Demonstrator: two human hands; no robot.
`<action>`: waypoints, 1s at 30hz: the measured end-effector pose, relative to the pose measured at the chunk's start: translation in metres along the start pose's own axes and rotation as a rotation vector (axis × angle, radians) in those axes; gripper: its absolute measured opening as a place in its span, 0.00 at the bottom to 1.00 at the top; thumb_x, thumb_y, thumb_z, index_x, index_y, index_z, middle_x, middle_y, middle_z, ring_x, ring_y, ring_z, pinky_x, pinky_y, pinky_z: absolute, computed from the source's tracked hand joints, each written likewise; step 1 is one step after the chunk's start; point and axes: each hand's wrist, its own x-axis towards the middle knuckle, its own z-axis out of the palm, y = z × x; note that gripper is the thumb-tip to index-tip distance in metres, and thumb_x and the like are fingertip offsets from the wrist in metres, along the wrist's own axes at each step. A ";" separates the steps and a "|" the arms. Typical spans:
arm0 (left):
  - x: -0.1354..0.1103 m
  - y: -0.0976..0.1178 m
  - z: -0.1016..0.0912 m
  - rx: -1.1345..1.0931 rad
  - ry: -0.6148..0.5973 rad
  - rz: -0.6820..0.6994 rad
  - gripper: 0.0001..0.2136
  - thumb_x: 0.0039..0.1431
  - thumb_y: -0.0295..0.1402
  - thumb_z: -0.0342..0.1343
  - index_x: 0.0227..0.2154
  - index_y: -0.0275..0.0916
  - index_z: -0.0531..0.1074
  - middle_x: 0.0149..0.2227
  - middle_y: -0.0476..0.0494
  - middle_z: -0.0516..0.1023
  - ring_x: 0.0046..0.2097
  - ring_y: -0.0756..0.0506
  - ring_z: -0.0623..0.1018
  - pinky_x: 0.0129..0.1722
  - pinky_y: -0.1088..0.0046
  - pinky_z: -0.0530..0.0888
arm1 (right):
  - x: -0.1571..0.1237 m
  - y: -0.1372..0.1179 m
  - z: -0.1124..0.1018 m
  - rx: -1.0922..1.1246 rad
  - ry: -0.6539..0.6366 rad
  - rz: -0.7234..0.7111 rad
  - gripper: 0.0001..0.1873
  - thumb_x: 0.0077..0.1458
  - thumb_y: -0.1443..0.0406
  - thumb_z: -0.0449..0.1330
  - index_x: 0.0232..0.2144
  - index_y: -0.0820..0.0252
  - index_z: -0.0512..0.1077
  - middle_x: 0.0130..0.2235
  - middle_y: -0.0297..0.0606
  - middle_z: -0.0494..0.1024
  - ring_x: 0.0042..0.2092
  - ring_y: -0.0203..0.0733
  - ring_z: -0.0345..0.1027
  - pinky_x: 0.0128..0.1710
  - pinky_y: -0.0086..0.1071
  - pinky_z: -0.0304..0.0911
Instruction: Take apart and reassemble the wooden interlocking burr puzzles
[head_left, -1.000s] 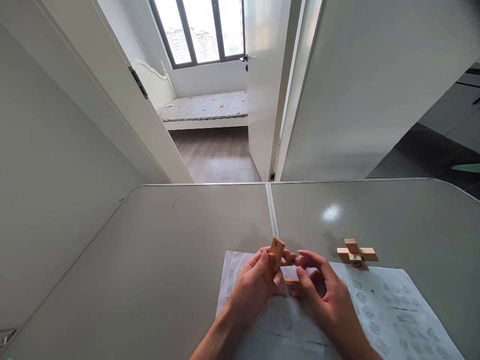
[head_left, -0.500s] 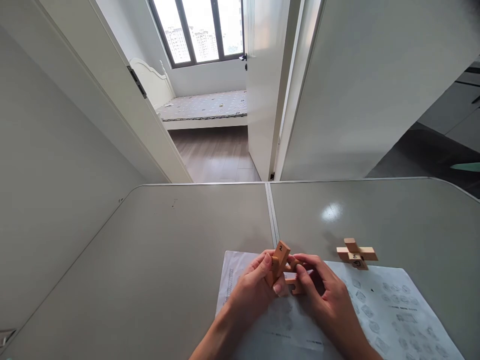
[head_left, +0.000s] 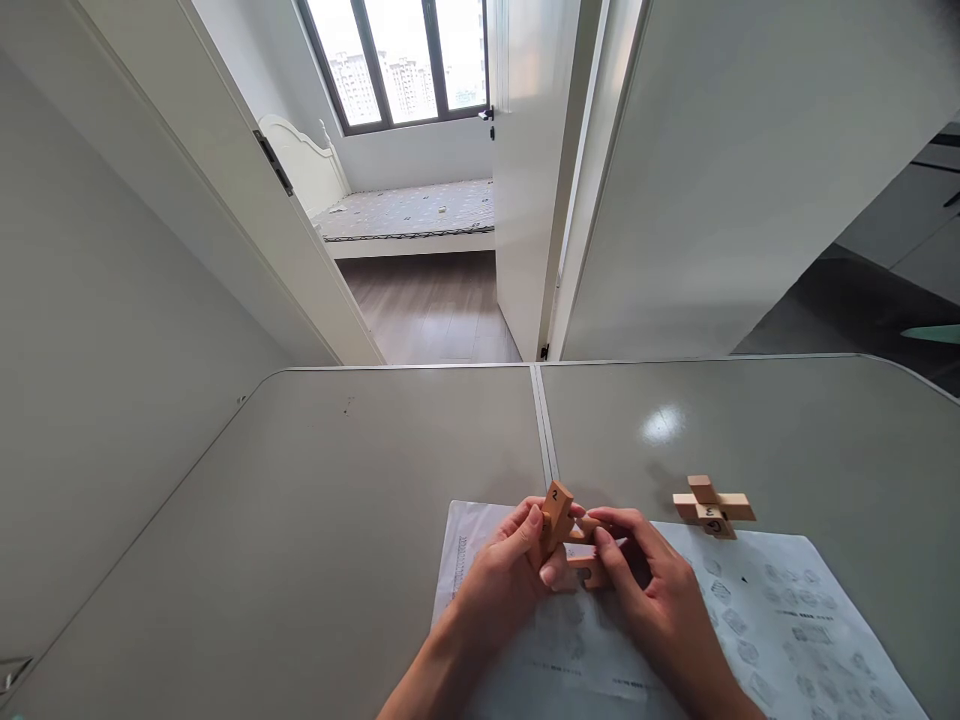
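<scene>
My left hand (head_left: pixel 514 560) is closed around wooden puzzle pieces, one of them an upright, tilted block (head_left: pixel 557 510) marked with a 2. My right hand (head_left: pixel 649 575) pinches another small wooden puzzle piece (head_left: pixel 591 524) between thumb and fingers, close against the pieces in the left. Below them, partly covered by my fingers, a notched wooden piece (head_left: pixel 590 572) shows over the paper. How the held pieces meet is mostly hidden by my fingers. Farther right stands a cross-shaped wooden puzzle (head_left: pixel 715 505) with a number on its front block.
A printed sheet (head_left: pixel 780 600) with small line drawings lies under my hands on the grey table (head_left: pixel 337 520). A pale seam strip (head_left: pixel 544 425) crosses the tabletop. Beyond the far edge are a white door (head_left: pixel 529 170) and a bed (head_left: pixel 420 208).
The block marked 2 in my left hand has shifted slightly left and turned a little. The piece in my right hand has turned slightly. The cross-shaped puzzle stays put.
</scene>
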 end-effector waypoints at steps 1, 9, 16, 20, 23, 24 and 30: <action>0.000 0.001 0.000 0.006 0.005 -0.003 0.18 0.65 0.49 0.63 0.46 0.39 0.80 0.25 0.51 0.71 0.26 0.52 0.61 0.35 0.73 0.67 | 0.000 0.000 0.000 -0.005 0.002 -0.002 0.17 0.69 0.50 0.58 0.45 0.54 0.77 0.40 0.40 0.85 0.34 0.44 0.80 0.33 0.32 0.77; -0.001 0.001 0.001 0.004 0.022 -0.013 0.16 0.63 0.50 0.65 0.44 0.43 0.81 0.26 0.51 0.72 0.26 0.51 0.62 0.36 0.72 0.68 | 0.001 -0.002 -0.001 -0.015 0.014 0.003 0.18 0.69 0.50 0.57 0.45 0.55 0.78 0.40 0.41 0.85 0.35 0.46 0.80 0.34 0.34 0.77; -0.001 0.002 0.003 0.015 0.021 0.004 0.15 0.63 0.48 0.65 0.42 0.43 0.81 0.28 0.50 0.74 0.25 0.53 0.60 0.37 0.72 0.70 | 0.001 -0.001 -0.001 -0.043 0.013 -0.009 0.17 0.70 0.50 0.57 0.45 0.55 0.77 0.40 0.40 0.84 0.36 0.45 0.80 0.35 0.33 0.75; -0.001 0.000 0.002 0.010 0.040 0.009 0.13 0.63 0.46 0.65 0.41 0.42 0.80 0.35 0.48 0.78 0.27 0.53 0.64 0.40 0.71 0.70 | 0.001 0.001 -0.002 -0.025 -0.011 0.009 0.18 0.70 0.50 0.56 0.45 0.55 0.77 0.40 0.40 0.85 0.35 0.46 0.80 0.34 0.33 0.76; -0.001 -0.003 0.000 -0.006 0.033 0.009 0.15 0.63 0.47 0.66 0.41 0.40 0.79 0.35 0.47 0.78 0.27 0.53 0.65 0.37 0.73 0.68 | 0.001 0.003 -0.003 -0.014 -0.016 0.011 0.18 0.70 0.50 0.56 0.44 0.55 0.77 0.40 0.40 0.85 0.35 0.46 0.80 0.33 0.32 0.76; 0.000 -0.003 -0.001 -0.012 0.024 0.008 0.16 0.63 0.47 0.66 0.42 0.39 0.79 0.34 0.48 0.77 0.27 0.53 0.65 0.37 0.73 0.68 | 0.001 0.004 -0.003 -0.014 -0.012 0.011 0.18 0.70 0.50 0.56 0.44 0.55 0.77 0.40 0.40 0.85 0.36 0.45 0.80 0.33 0.32 0.76; -0.001 -0.006 -0.003 -0.036 -0.018 0.025 0.17 0.63 0.47 0.68 0.43 0.37 0.78 0.26 0.52 0.69 0.26 0.52 0.63 0.36 0.73 0.67 | 0.002 0.006 -0.004 -0.028 0.006 0.005 0.19 0.71 0.49 0.55 0.42 0.55 0.78 0.39 0.40 0.85 0.38 0.46 0.80 0.34 0.31 0.75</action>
